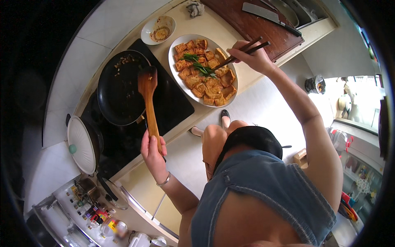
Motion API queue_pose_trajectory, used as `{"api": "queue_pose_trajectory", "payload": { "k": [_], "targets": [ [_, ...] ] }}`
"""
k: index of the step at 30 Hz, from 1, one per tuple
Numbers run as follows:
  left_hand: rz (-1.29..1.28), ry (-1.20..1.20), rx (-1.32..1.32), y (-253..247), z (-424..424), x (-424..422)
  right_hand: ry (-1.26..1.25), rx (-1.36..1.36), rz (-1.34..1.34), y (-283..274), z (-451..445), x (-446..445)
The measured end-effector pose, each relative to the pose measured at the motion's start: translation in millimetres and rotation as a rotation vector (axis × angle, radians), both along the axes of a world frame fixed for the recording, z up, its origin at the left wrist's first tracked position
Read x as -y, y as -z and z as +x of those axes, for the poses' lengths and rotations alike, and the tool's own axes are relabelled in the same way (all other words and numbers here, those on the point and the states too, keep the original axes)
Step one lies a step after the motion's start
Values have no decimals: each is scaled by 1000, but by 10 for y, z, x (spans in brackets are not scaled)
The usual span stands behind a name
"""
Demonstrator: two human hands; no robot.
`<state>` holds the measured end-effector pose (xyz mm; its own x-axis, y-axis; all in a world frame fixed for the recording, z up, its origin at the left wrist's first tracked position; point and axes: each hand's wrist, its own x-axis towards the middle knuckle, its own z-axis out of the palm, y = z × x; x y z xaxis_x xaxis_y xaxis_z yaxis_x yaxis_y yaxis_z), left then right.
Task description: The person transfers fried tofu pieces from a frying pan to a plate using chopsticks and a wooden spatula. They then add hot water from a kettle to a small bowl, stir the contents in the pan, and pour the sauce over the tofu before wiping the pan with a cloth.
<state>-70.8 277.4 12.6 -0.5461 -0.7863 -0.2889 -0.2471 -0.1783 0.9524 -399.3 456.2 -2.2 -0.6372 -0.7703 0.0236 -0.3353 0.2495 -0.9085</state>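
Observation:
My left hand [153, 148] grips a wooden spatula [150, 105] together with what looks like the handle of the black frying pan [120, 89]. The spatula's blade rests over the pan's right side, and garlic bits lie in the pan. A pair of dark chopsticks [247, 52] is held in my right hand [254, 58], their tips touching chopped green herbs [205, 70] on browned tofu pieces [193, 81]. The tofu fills a white oval plate [173, 69] on the counter. Beside the plate stands a white bowl [146, 31] with sauce residue.
The pan sits on a black cooktop [172, 98]. A lidded pot [81, 145] stands at its left end. A cleaver [262, 14] lies on a brown cutting board [228, 12] near the sink [311, 12]. A crumpled cloth [195, 8] lies at the back. Bottles and a glass lid [118, 200] stand lower left.

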Motion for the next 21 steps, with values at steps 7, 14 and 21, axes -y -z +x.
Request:
{"api": "queue_pose_trajectory", "payload": {
  "k": [7, 14, 21],
  "targets": [
    [-32, 5, 50, -14, 31, -4, -9, -195, 40, 26, -4, 109],
    [-28, -1, 52, -24, 54, -18, -135, -490, -154, 194, 29, 279],
    [-33, -4, 45, -21, 130, -5, -27, -388, -192, 54, 48, 126]
  ]
}}
